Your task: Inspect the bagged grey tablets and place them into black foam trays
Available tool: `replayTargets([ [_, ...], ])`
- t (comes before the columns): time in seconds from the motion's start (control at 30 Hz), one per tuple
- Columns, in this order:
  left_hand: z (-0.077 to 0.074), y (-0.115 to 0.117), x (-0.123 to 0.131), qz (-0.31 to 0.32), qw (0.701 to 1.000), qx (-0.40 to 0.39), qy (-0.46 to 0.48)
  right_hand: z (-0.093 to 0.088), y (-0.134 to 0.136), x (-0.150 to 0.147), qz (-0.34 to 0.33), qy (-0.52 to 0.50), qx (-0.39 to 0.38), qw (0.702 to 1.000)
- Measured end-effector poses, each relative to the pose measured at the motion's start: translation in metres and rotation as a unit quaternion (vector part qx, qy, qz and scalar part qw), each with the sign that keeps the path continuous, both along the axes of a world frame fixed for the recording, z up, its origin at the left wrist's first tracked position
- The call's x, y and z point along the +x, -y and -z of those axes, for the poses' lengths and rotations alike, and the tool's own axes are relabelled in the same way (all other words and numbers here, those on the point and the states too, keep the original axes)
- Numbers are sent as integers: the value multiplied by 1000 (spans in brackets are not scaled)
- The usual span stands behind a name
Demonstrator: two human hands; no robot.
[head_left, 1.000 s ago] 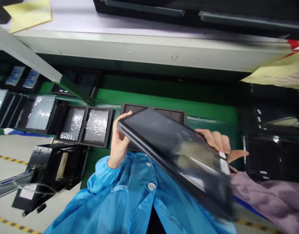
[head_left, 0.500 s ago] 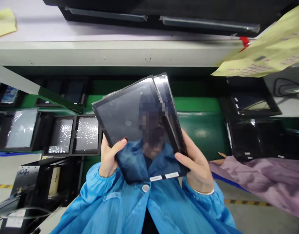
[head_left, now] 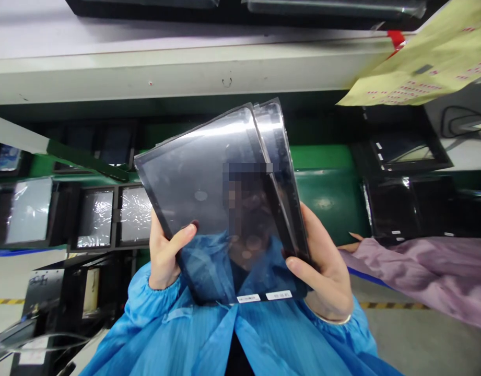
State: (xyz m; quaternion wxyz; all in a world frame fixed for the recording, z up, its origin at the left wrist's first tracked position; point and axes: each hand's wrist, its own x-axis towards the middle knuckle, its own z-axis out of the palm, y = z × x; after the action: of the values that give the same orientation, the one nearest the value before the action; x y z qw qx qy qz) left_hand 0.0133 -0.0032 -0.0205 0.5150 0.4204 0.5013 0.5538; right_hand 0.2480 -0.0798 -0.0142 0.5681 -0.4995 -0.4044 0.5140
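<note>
Two or more glossy black display panels (head_left: 209, 198) are fanned in a stack in front of my chest, tilted so the top one mirrors a blue jacket. White labels (head_left: 248, 298) sit along the lower edge of the top panel. My left hand (head_left: 166, 253) is closed on the stack's left edge, thumb lying on the glass. At the lower right corner, my right hand (head_left: 322, 274) grips the stack with its thumb on the front. The fingers of both hands are largely hidden behind the panels.
Black trays (head_left: 114, 219) holding film-covered screens line the green bench at left. More dark panels (head_left: 412, 209) lie at right, beside another person's purple sleeve (head_left: 405, 261). A white shelf edge (head_left: 177, 75) crosses above, with a yellow paper (head_left: 420, 73) hanging from it.
The panels look slightly larger and closer, still held in both hands. The view has shifted a little, with the shelf higher in the picture. The other person's sleeve has barely changed.
</note>
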Motion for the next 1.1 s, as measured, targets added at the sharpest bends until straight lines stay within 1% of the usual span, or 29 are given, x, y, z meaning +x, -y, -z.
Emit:
replayTargets([
  [0.07, 3, -9, -1, 18, 1000, -13, -7, 6, -4, -3, 17, -42, -18, 999],
  [0.1, 7, -16, -3, 28, 999, -23, -12, 13, -7, -2, 32, -60, -27, 997],
  [0.17, 23, -31, -12, 43, 997, -56, -19, 35, -13, 5, 83, -66, -52, 993],
  [0.2, 34, -39, -20, 45, 996, -76, -23, 50, -16, 12, 117, -52, -68, 989],
  [0.27, 64, -54, -39, 35, 991, -120, -40, 88, -19, 31, 181, -8, -111, 977],
  [0.33, 98, -66, -61, 19, 984, -158, -74, 128, -20, 50, 210, 24, -143, 967],
  [0.43, 143, -80, -83, 31, 976, -183, -110, 184, -20, 66, 208, 47, -159, 964],
  [0.5, 164, -87, -84, 53, 973, -178, -137, 213, -22, 66, 194, 79, -160, 965],
  [0.53, 173, -90, -81, 64, 971, -170, -155, 224, -25, 64, 186, 101, -158, 964],
  [0.6, 184, -97, -70, 77, 966, -146, -201, 238, -31, 58, 164, 155, -149, 963],
  [0.63, 188, -99, -64, 80, 962, -131, -225, 242, -34, 57, 152, 187, -141, 960],
  [0.7, 192, -99, -56, 88, 955, -88, -270, 243, -39, 60, 132, 252, -124, 951],
  [0.77, 195, -93, -58, 95, 932, -34, -349, 242, -41, 68, 131, 316, -116, 933],
  [0.83, 201, -82, -70, 69, 894, -10, -442, 244, -37, 77, 151, 367, -130, 909],
  [0.87, 206, -76, -77, 43, 879, -22, -475, 247, -33, 80, 164, 385, -148, 896],
  [0.9, 211, -71, -84, 25, 871, -43, -489, 253, -29, 82, 173, 396, -171, 885],
  [0.93, 216, -66, -91, 15, 870, -69, -489, 261, -24, 82, 174, 402, -197, 877],
  [1.0, 224, -58, -100, 16, 872, -109, -476, 278, -13, 78, 161, 402, -247, 867],
  [1.03, 225, -55, -103, 20, 873, -121, -472, 286, -8, 77, 152, 401, -269, 863],
  [1.1, 221, -53, -102, 33, 875, -135, -464, 299, 1, 77, 141, 401, -301, 853],
])
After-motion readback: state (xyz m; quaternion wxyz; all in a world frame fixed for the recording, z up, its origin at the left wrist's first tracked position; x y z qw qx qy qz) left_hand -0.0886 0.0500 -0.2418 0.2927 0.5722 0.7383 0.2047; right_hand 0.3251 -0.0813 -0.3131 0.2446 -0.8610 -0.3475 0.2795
